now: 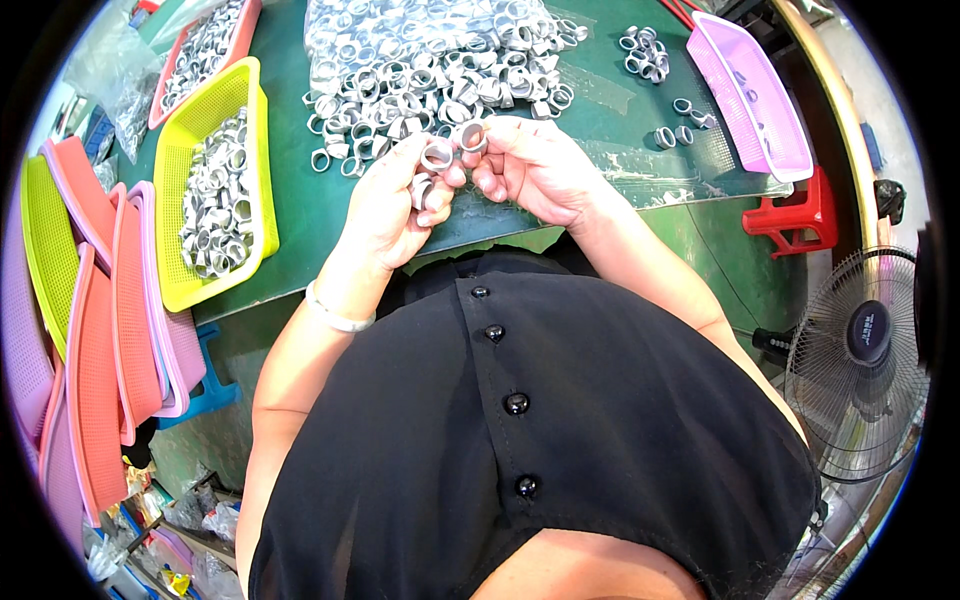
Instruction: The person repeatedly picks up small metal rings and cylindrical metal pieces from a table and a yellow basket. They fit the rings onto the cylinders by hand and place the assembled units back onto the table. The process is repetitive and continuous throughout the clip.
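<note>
My left hand (392,200) is closed around metal rings at the table's near edge. One silver ring (437,154) is pinched at its fingertips, and another ring (421,190) sits lower against its fingers. Close beside it, my right hand (540,170) pinches a single ring (472,138) between thumb and forefinger. The two hands nearly touch. Just beyond them lies a large heap of loose silver-grey rings (430,95), spilling from a clear plastic bag (400,25).
A yellow-green basket (262,190) of rings stands at left, with a red basket (160,95) behind. At right are a small ring cluster (645,55), several loose rings (684,134) and a pink-purple basket (705,75). Stacked baskets (95,380), a red stool (815,215) and a fan (850,370) flank me.
</note>
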Demonstrator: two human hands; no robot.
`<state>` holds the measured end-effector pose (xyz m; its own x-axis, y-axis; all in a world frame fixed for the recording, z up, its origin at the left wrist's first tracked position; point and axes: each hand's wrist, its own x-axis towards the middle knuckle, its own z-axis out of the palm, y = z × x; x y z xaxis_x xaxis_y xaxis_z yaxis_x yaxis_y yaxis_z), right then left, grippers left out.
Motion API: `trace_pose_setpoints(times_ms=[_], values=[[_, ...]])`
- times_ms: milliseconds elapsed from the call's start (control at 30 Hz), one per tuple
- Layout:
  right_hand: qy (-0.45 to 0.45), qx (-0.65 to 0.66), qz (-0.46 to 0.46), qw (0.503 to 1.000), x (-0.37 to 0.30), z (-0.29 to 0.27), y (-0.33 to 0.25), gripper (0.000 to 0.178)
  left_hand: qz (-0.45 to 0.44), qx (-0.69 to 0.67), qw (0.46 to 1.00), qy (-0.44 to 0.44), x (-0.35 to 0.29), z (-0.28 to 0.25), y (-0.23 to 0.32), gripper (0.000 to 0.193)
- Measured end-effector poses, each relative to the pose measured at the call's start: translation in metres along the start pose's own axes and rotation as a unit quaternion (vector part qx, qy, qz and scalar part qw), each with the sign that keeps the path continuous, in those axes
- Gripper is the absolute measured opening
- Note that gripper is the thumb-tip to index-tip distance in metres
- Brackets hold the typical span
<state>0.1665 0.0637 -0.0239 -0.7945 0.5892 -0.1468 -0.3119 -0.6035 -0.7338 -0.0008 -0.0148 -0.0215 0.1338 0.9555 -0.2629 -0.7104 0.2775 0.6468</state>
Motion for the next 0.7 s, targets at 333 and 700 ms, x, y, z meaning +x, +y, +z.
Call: trace_pose_setpoints(times_ms=[333, 700], values=[[-0.053, -0.445, -0.165, 0.879, -0.004, 0.02, -0.003, 0.025, -0.009, -0.011, 0.997, 0.076, -0.02, 0.015, -0.002, 0.02], [0.146, -0.759, -0.23, 0.591, 0.039, 0.008, -0.013, 0.022, 0.423, 0.621, 0.535, 0.387, -0.066, -0.029, 0.097, 0.021]])
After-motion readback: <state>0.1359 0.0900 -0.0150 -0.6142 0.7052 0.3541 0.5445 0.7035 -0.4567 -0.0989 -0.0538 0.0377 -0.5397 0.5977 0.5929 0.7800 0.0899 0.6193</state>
